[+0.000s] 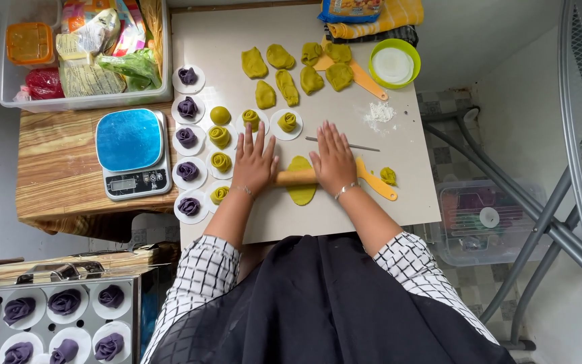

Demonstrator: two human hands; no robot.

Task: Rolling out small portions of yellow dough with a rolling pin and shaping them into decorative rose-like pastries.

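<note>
Overhead view of a person rolling dough on a pale board-topped table. A short wooden rolling pin lies with its long axis left to right, crossing the middle of a flattened yellow-green oval of dough whose own long axis runs away from the body. The left hand and right hand rest palm-down on the two ends of the pin, fingers extended and flat (neither grip closes around anything); the dough sits between the two wrists, about equally near each. Just beyond the fingertips lie a thin metal skewer and white paper rounds carrying rolled yellow-green dough pieces. An orange plastic scraper lies touching or just beside the right hand, with a small dough scrap near it. Open table remains toward the near edge and to the right; the left side is bounded by a column of purple dough rosettes and a blue-topped kitchen scale
</note>
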